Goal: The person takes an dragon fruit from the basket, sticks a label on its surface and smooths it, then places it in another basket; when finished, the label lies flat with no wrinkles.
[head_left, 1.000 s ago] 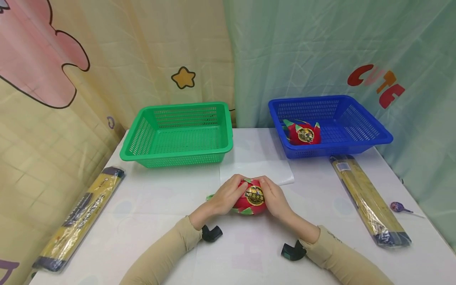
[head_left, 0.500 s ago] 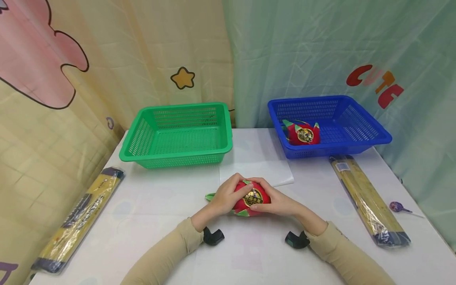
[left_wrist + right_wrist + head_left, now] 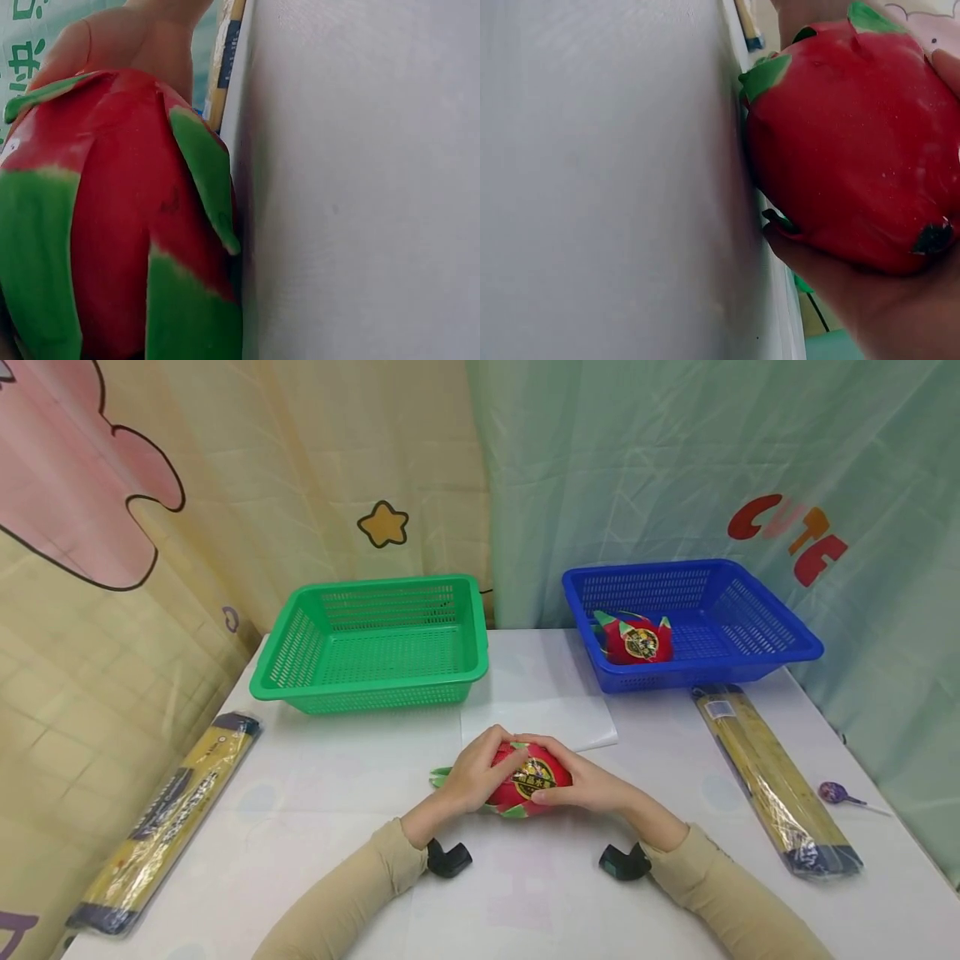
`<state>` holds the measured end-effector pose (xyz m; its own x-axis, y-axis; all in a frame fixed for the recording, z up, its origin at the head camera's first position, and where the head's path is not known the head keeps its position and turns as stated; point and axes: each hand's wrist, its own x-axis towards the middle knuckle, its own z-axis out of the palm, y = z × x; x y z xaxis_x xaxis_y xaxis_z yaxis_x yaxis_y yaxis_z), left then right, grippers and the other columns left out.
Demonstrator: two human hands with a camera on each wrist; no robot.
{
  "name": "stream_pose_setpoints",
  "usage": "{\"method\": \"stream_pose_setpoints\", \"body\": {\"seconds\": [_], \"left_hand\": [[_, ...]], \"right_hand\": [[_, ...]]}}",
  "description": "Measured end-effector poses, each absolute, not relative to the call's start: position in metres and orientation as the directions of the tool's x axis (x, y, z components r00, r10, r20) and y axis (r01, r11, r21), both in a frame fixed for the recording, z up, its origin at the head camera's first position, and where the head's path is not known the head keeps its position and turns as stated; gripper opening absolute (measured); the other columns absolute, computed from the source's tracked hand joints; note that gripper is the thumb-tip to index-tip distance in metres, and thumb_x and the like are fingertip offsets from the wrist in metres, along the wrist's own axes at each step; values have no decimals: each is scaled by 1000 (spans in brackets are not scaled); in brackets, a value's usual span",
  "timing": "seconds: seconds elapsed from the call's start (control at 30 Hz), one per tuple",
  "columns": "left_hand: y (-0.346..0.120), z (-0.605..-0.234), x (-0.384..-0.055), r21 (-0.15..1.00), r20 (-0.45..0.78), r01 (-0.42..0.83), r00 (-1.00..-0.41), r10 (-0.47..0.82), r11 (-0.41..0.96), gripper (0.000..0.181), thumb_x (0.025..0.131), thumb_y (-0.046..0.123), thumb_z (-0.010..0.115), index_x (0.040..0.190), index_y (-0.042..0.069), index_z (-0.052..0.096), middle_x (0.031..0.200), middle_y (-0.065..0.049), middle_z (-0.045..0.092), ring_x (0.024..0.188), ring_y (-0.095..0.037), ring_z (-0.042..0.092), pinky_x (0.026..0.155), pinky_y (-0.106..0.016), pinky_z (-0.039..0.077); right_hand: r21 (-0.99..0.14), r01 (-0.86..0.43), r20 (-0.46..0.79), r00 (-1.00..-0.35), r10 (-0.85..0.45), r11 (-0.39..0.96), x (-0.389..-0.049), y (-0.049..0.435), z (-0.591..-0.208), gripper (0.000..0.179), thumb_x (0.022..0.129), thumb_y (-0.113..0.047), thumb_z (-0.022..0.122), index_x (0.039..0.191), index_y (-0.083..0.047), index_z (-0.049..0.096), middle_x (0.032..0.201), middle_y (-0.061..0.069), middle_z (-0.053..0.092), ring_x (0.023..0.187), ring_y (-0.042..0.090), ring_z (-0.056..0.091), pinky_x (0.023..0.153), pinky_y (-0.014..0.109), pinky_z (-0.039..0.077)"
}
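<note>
A red dragon fruit (image 3: 504, 792) with green scales and a black-and-gold round sticker lies at the middle of the white table, its leafy end to the left. My left hand (image 3: 477, 770) grips it from the left, thumb over its top near the sticker. From the right, my right hand (image 3: 592, 783) holds it with the thumb at the sticker's lower edge and fingers round the far side. In the left wrist view, the fruit's red skin and green scales (image 3: 191, 315) fill the left half. The right wrist view has the dragon fruit (image 3: 847, 142) between both hands.
A green basket (image 3: 386, 681) stands at the back left. At the back right, a blue basket (image 3: 720, 670) contains another dragon fruit (image 3: 637, 642). Wrapped yellow packages (image 3: 172, 818) (image 3: 776, 777) lie along both sides, with a lollipop (image 3: 843, 795) at right. A white sheet (image 3: 536, 724) lies behind the hands.
My right hand has shifted its hold, bringing its thumb to the front of the dragon fruit by the sticker. The left hand stays on the fruit, almost still.
</note>
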<state>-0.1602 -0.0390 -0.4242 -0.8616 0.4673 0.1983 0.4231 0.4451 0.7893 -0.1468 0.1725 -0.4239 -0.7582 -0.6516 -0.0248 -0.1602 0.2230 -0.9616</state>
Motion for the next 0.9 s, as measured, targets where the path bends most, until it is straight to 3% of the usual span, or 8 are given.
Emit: {"method": "stream_pose_setpoints", "body": {"seconds": [0.13, 0.23, 0.4, 0.67, 0.8, 0.9], "left_hand": [[-43, -423, -161, 795, 164, 440, -819, 550, 418, 45, 76, 47, 72, 97, 18, 46, 89, 6, 53, 79, -9, 53, 61, -25, 48], [-46, -422, -163, 788, 166, 479, -771, 615, 387, 54, 69, 47, 79, 100, 19, 44, 93, 6, 53, 82, -8, 53, 64, -25, 48], [-51, -420, -165, 782, 154, 521, -693, 704, 342, 61, 70, 42, 80, 110, 17, 42, 101, 6, 52, 94, -8, 50, 70, -23, 50], [-62, -413, -163, 837, 8, 432, -625, 780, 337, 61, 75, 37, 78, 120, 23, 41, 113, 7, 46, 106, -11, 43, 78, -26, 49], [-62, -410, -165, 850, 33, 444, -579, 814, 282, 60, 78, 33, 75, 128, 24, 44, 120, 8, 48, 107, -10, 46, 84, -27, 48], [-63, -402, -170, 864, 66, 450, -543, 837, 224, 64, 80, 30, 74, 135, 18, 44, 127, 4, 50, 110, -11, 50, 91, -32, 45]], "right_hand": [[-975, -150, -10, -701, -713, 161, -150, 177, -424, 73, 87, -16, 65, 147, -23, 23, 137, 8, 36, 119, 30, 41, 91, 39, 46], [-969, -187, 7, -673, -740, 161, -152, 180, -423, 76, 86, -15, 66, 147, -21, 22, 141, 6, 32, 121, 30, 38, 94, 37, 44], [-956, -230, 19, -667, -745, 181, -149, 179, -418, 80, 81, -16, 74, 144, -22, 26, 138, 5, 33, 116, 29, 43, 90, 38, 47], [-894, -376, 94, -689, -719, 244, -142, 177, -411, 77, 72, -23, 83, 136, -24, 40, 136, -2, 42, 104, 23, 53, 80, 35, 52], [-897, -361, 55, -664, -745, 255, -145, 191, -403, 74, 73, -21, 81, 136, -20, 42, 132, 2, 45, 103, 25, 55, 81, 36, 52], [-926, -305, 15, -619, -785, 223, -151, 214, -391, 69, 77, -15, 77, 137, -12, 43, 132, 7, 45, 108, 29, 52, 84, 39, 51]]}}
